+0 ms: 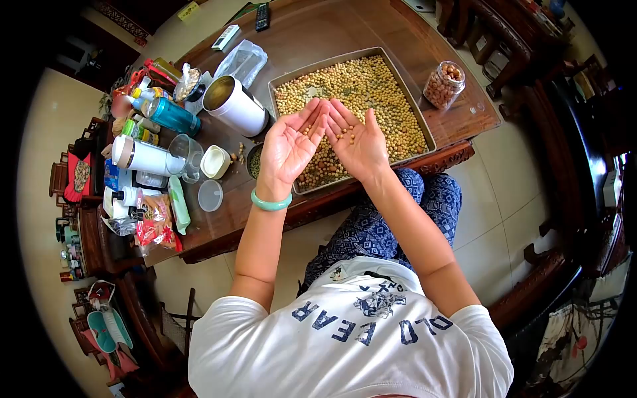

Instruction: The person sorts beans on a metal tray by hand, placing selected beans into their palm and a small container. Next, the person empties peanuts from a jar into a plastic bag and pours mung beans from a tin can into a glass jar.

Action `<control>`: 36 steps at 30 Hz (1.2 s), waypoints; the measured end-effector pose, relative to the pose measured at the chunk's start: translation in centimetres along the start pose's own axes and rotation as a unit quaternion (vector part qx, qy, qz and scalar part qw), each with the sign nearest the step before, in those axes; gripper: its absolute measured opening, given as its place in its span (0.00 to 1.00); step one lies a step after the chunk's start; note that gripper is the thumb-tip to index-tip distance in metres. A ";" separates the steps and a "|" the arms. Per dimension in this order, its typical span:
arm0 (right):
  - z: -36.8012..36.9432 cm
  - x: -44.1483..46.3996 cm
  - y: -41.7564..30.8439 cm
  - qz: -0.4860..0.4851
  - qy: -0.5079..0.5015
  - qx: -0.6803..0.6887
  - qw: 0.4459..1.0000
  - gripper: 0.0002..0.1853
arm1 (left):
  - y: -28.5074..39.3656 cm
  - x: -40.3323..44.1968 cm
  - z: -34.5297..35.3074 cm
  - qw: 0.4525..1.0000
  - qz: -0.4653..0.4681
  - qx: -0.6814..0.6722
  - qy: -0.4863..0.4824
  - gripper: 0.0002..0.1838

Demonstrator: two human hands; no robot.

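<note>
Both your forearms reach forward over the near side of the tray (411, 99), angled inward so that your hands meet above it. Your left hand (290, 151) and your right hand (363, 147) are turned palm up, their inner edges close together and the fingertips almost meeting, thumbs to the outside. A smooth, pale green bangle (271, 201) circles your left wrist.

Neither hand is closed: the fingers are extended and only slightly curved, making a shallow, open cup. A few small round beans (350, 136) lie loose on your right palm and fingers, and a few more sit at the base of your left fingers; nothing is clenched.

Directly beneath and beyond your hands, the shallow, straight-sided tray holds a broad layer of rounded, yellowish-tan beans with greenish ones mixed in. It sits on the glossy brown table (332, 28). To the right of your grip, past the tray, stands a clear jar (444, 86) of reddish-brown nuts or beans. Left of your left hand are a small cream tub (215, 162), a translucent round lid (210, 196) and, farther out, a tall white canister (237, 109) with an open top.
</note>
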State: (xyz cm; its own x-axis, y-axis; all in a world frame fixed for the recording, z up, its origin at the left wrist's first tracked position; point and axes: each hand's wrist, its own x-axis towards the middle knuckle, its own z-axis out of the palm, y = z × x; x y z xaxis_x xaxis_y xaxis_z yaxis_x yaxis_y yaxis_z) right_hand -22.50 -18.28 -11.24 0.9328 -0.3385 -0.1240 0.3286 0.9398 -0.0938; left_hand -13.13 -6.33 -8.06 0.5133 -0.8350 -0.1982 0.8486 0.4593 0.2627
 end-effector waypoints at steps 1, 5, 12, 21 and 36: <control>-0.1 0.1 0.0 -0.001 0.000 0.001 1.000 0.38 | 0.1 -0.2 0.2 1.000 0.001 0.000 -0.001 0.21; -0.4 0.1 -0.1 0.008 -0.015 0.005 1.000 0.40 | 2.4 -1.2 1.4 0.993 -0.013 -0.069 -0.096 0.26; 0.0 -0.2 -0.1 0.011 -0.019 0.012 1.000 0.38 | 10.2 -0.9 5.5 0.951 0.279 0.115 -0.070 0.29; -0.4 0.1 0.0 0.005 -0.007 0.002 1.000 0.38 | 9.9 -0.6 5.5 0.698 0.378 0.603 0.076 0.30; -0.3 -0.1 -0.2 0.018 -0.002 -0.086 0.996 0.39 | -3.9 -1.1 1.6 0.494 0.240 0.834 -0.043 0.19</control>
State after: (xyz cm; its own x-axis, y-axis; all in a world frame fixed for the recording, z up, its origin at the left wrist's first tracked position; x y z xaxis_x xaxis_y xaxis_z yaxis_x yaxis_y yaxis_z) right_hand -22.67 -18.44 -11.51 0.9441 -0.3045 -0.1264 0.2651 0.9290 -0.2580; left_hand -17.28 -7.67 -7.33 0.5363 -0.7940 0.2864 -0.6920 -0.2193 0.6877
